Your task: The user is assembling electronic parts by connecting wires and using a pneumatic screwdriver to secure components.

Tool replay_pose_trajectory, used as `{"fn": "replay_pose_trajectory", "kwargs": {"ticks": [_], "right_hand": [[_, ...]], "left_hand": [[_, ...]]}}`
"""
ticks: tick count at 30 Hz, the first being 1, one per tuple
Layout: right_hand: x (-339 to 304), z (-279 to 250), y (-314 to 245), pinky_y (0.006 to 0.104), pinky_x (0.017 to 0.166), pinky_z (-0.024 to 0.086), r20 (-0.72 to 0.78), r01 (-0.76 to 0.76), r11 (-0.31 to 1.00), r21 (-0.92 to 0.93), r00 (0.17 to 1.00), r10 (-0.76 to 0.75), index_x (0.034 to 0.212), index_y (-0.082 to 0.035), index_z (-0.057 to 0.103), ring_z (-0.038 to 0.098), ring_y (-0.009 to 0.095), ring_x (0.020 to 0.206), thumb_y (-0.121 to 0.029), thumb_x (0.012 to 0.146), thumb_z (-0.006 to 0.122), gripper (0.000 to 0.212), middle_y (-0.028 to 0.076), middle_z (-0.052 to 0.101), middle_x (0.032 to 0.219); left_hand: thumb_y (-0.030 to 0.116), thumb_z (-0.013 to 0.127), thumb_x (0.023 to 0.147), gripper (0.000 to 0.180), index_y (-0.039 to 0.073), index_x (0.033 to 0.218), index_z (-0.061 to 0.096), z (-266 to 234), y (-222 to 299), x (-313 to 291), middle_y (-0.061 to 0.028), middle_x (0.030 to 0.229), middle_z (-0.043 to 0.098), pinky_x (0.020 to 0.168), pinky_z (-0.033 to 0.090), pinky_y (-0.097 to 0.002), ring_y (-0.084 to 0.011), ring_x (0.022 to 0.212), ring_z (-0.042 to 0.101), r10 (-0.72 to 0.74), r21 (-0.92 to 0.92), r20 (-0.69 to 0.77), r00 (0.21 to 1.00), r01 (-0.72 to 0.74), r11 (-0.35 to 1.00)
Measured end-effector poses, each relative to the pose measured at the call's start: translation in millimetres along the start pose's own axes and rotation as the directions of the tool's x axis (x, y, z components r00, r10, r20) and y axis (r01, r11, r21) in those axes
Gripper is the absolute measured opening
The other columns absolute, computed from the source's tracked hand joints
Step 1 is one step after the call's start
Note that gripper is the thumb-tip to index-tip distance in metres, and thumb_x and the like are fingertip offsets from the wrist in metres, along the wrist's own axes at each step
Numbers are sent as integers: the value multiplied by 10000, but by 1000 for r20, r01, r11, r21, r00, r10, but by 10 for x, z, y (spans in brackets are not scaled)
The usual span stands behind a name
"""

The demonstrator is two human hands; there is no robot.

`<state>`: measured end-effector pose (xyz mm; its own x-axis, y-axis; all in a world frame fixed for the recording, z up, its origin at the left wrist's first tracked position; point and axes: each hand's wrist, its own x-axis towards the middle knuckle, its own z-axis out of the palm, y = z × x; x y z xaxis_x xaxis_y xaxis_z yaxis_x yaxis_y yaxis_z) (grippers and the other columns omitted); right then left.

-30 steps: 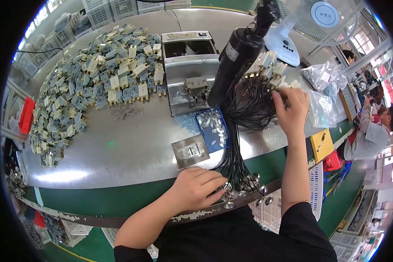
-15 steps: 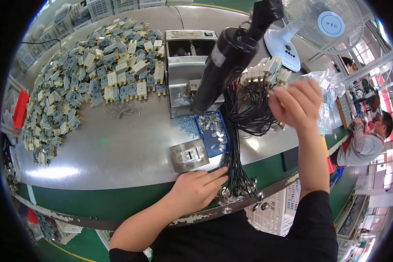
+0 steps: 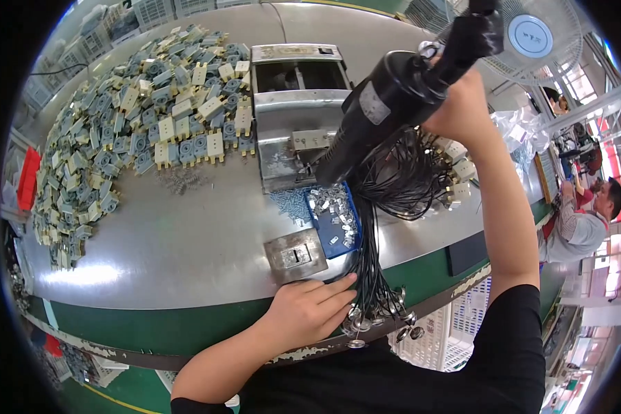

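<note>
My left hand lies at the front edge of the bench with its fingers stretched out. Its fingertips touch a bundle of black cables, whose lower ends carry round silver pieces. A black cylindrical power tool slants over the metal fixture, which has a small block in it. Raised behind this tool is my right hand; its fingers are mostly hidden, so I cannot tell what they hold. A blue tray of small metal parts stands beside a slotted steel block.
Grey and cream switch-like parts are heaped on the left of the bench, with loose screws near them. Blue screws lie by the tray. A fan stands at the far right. A co-worker sits beyond.
My right hand has moved up and away, from beside the power tool to behind it. The tool looks shifted to the right and larger. My left hand has stayed by the cables.
</note>
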<state>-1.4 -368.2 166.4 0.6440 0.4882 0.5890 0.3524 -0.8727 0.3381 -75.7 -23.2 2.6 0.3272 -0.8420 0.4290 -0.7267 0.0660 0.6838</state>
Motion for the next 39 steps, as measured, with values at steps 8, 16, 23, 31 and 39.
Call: {"fn": "replay_pose_trajectory", "kwargs": {"ticks": [8, 16, 23, 31, 39], "right_hand": [[-774, -353, -218, 379, 735, 507, -144, -72, 995, -73, 988, 61, 801, -69, 653, 607, 302, 686, -84, 771, 811, 162, 61, 638, 733], [-1105, -285, -434, 447, 1005, 447, 53, -640, 766, 60, 769, 638, 1205, -51, 676, 568, 356, 1124, -160, 846, 809, 398, 140, 633, 1145], [-1289, -548, -761, 488, 1092, 411, 50, -488, 840, -238, 857, 512, 1385, -85, 613, 527, 382, 1275, -168, 857, 790, 564, 165, 551, 1439], [-1384, -485, -1650, 384, 666, 530, 539, -626, 419, 658, 780, 318, 996, -7, 719, 679, 300, 757, -43, 841, 767, 166, 135, 698, 891], [-1308, -332, -1669, 365, 661, 513, 585, -636, 453, 625, 765, 268, 902, -24, 672, 642, 321, 767, -10, 762, 695, 143, 114, 596, 847]], "left_hand": [[131, 833, 800, 228, 90, 1015, 767, -6, 4, 5, -60, 1238, 768, 651, 570, -309, -176, 703, 690, -11, 26, -12, 1000, 11, 1000], [111, 852, 768, 252, 78, 1001, 760, 37, 25, 34, -92, 1233, 764, 681, 587, -324, -209, 748, 719, 10, 33, -10, 1000, -10, 999], [115, 845, 800, 236, 75, 1012, 750, 50, 38, 68, -103, 1193, 768, 714, 595, -343, -252, 856, 758, -1, -20, -16, 1000, 1, 1000], [146, 828, 812, 192, 81, 971, 742, 51, 233, 216, -41, 964, 748, 699, 570, -358, -241, 802, 709, -90, -47, -51, 995, 88, 995], [78, 822, 808, 224, 47, 1011, 733, 17, 265, 206, -109, 967, 740, 766, 545, -396, -296, 860, 694, -188, -144, -9, 982, 185, 972]]}}
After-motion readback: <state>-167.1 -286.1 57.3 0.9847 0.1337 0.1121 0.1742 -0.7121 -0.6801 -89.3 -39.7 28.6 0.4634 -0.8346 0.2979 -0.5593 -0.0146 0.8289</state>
